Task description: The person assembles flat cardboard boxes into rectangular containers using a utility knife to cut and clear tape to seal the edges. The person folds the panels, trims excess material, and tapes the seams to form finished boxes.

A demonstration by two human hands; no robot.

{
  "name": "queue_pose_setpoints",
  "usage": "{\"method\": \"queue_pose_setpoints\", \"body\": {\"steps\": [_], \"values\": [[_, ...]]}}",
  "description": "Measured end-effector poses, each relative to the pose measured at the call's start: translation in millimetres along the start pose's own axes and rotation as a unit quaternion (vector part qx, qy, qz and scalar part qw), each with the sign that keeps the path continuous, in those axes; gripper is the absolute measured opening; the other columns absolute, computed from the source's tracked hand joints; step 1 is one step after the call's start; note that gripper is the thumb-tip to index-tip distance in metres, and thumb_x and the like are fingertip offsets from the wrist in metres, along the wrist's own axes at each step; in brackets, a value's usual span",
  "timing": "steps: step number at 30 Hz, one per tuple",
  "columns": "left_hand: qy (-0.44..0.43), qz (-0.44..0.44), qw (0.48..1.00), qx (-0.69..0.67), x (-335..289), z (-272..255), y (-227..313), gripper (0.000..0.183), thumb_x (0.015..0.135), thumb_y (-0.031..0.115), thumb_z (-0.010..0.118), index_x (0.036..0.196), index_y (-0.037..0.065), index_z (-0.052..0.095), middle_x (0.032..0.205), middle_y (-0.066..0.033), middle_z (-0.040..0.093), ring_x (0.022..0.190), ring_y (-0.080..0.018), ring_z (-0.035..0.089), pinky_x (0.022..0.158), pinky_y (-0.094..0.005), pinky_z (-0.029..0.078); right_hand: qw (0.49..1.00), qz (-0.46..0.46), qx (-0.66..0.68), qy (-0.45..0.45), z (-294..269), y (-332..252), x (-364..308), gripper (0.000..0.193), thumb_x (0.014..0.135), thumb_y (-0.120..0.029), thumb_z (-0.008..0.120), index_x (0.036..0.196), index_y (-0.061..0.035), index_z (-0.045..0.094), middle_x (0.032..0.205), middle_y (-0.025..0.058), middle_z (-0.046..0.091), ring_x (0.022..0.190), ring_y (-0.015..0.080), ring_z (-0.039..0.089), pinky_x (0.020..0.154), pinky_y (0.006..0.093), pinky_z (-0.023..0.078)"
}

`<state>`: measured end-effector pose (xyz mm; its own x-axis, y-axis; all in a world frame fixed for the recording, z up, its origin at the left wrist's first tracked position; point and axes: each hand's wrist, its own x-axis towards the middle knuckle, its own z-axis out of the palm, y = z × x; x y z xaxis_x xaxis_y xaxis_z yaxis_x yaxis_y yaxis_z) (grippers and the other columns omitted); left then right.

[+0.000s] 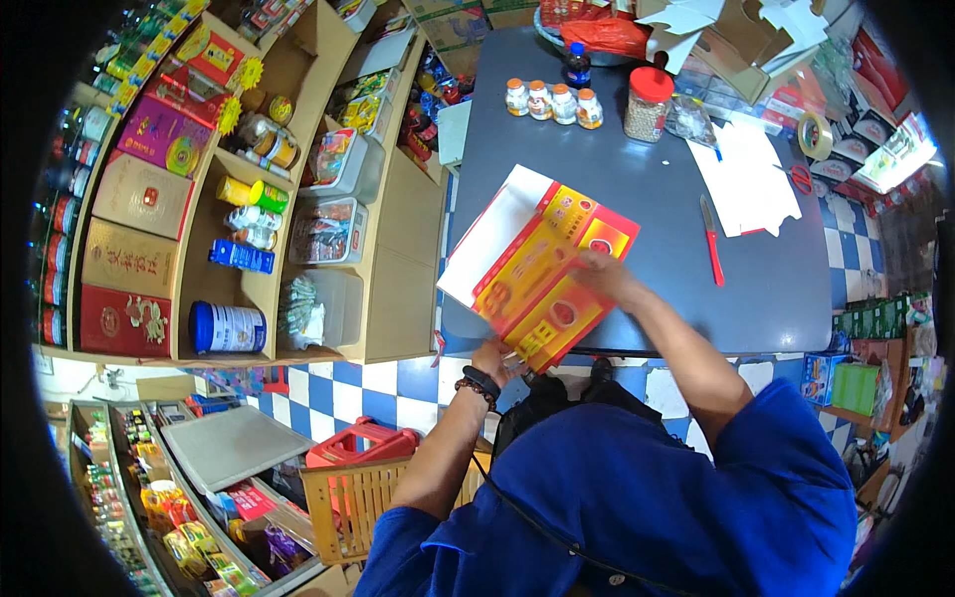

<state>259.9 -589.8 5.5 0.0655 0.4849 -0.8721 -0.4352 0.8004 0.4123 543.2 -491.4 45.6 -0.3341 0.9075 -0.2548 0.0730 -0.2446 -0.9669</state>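
A red and yellow printed cardboard box (542,284) is tilted between my hands over the near part of the dark grey table (637,209). One white, unprinted panel (497,236) of it faces up at the far left. My left hand (494,363), with a dark band and beads at the wrist, grips the box's near lower corner; some fingers are hidden. Fingers bent over the printed face, my right hand (609,277) holds the box from its right side. Right of the box lies a red-handled knife (712,244), apart from both hands.
Along the table's back stand several small capped bottles (553,103), a dark bottle (577,66) and a red-lidded jar (649,104). White paper (746,184), red scissors (801,179) and a tape roll (815,136) lie at the right. Stocked shelves (388,289) border the left. A wooden chair (348,507) stands behind.
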Motion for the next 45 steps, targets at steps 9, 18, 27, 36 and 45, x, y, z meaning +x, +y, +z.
{"method": "queue_pose_setpoints", "body": {"steps": [9, 18, 27, 36, 45], "values": [[0.034, 0.014, 0.997, 0.063, 69, -11, -39, 0.021, 0.094, 0.019, 0.061, 0.112, 0.011, 0.055, 0.095, -0.0071, 0.065, 0.074, -0.0234, 0.063, 0.064, -0.044, 0.055, 0.926, 0.055, 0.181, 0.328, -156, 20, -144, 0.034, 0.102, -0.021, 0.058, 0.129, -0.0014, 0.054, 0.114, 0.0084, 0.068, 0.096, 0.0148, 0.068, 0.088, 0.0297, 0.055], [-0.097, 0.097, 0.978, -0.158, -26, 5, 20, 0.031, 0.094, 0.008, 0.055, 0.125, 0.005, 0.052, 0.12, -0.0138, 0.066, 0.105, -0.0276, 0.068, 0.08, -0.0396, 0.06, 0.655, 0.104, -0.507, 0.55, -176, 115, -186, 0.038, 0.091, -0.021, 0.069, 0.121, 0.0015, 0.059, 0.119, 0.0232, 0.061, 0.107, 0.0375, 0.059, 0.094, 0.0433, 0.049], [-0.191, 0.083, 0.946, -0.249, -76, 23, 56, 0.024, 0.091, 0.004, 0.055, 0.112, -0.007, 0.053, 0.081, -0.0066, 0.059, 0.065, -0.0139, 0.058, 0.058, -0.0202, 0.053, 0.944, -0.055, -0.115, 0.305, -68, 48, -100, 0.053, 0.085, -0.013, 0.076, 0.133, -0.0065, 0.054, 0.119, 0.0097, 0.059, 0.109, 0.0183, 0.059, 0.085, 0.0319, 0.05], [-0.241, 0.052, 0.956, -0.16, -174, 21, 72, 0.028, 0.095, 0.016, 0.056, 0.115, -0.002, 0.054, 0.079, -0.0069, 0.057, 0.069, -0.0147, 0.058, 0.061, -0.0261, 0.054, 0.951, -0.241, -0.172, 0.094, -111, -152, -89, 0.039, 0.083, -0.018, 0.079, 0.119, -0.0073, 0.067, 0.104, 0.0027, 0.069, 0.097, 0.0155, 0.063, 0.092, 0.032, 0.049], [-0.199, 0.423, 0.884, 0.013, -197, 46, 67, 0.044, 0.102, 0.04, 0.055, 0.127, 0.004, 0.055, 0.123, -0.0062, 0.064, 0.112, -0.0172, 0.06, 0.099, -0.0351, 0.045, 0.964, -0.113, 0.118, 0.212, -83, -181, -112, 0.056, 0.086, -0.035, 0.079, 0.124, 0.0009, 0.058, 0.107, 0.0146, 0.071, 0.096, 0.0171, 0.069, 0.086, 0.0307, 0.056]]}}
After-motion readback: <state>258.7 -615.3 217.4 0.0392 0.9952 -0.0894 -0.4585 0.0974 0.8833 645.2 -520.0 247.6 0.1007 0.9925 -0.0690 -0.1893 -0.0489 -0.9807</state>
